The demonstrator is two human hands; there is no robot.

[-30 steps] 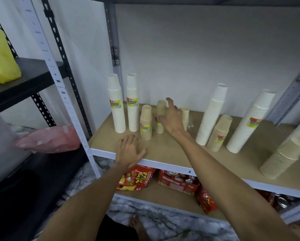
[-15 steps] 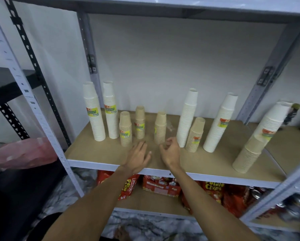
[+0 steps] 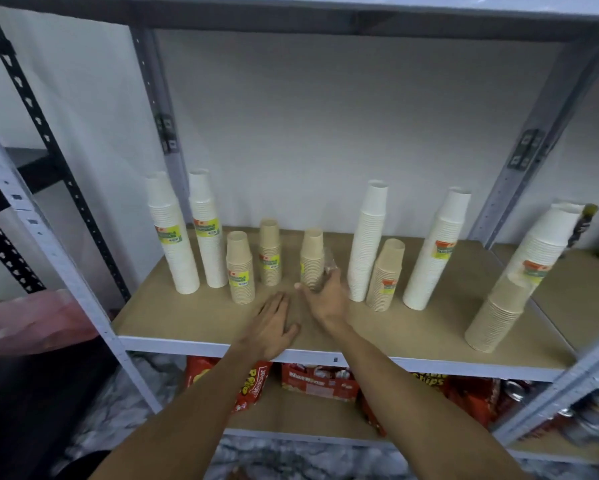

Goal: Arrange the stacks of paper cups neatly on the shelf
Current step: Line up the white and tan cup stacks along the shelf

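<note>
Paper cup stacks stand on the wooden shelf (image 3: 194, 320). At the left are two tall white stacks (image 3: 172, 237) (image 3: 207, 233), then three short brown stacks (image 3: 240, 270) (image 3: 269, 254) (image 3: 312, 258). Further right come a tall white stack (image 3: 369, 240), a brown stack (image 3: 386, 277) and another white stack (image 3: 436, 251). At the far right a white stack (image 3: 542, 247) leans over a brown stack (image 3: 495, 322). My left hand (image 3: 274, 329) lies flat on the board, fingers apart. My right hand (image 3: 326, 297) is cupped at the base of the third brown stack, with loose clear wrap by the fingers; whether it grips is unclear.
Grey metal uprights (image 3: 166, 133) (image 3: 533, 147) frame the bay, and an upper shelf (image 3: 326, 22) runs overhead. Red snack bags (image 3: 317, 381) fill the shelf below. A black rack (image 3: 24, 168) and a pink bag (image 3: 38, 323) are at the left.
My right hand drew back from the brown stacks at the rear, then moved forward to the base of the third one. My left hand shifted right along the front edge. The view panned right.
</note>
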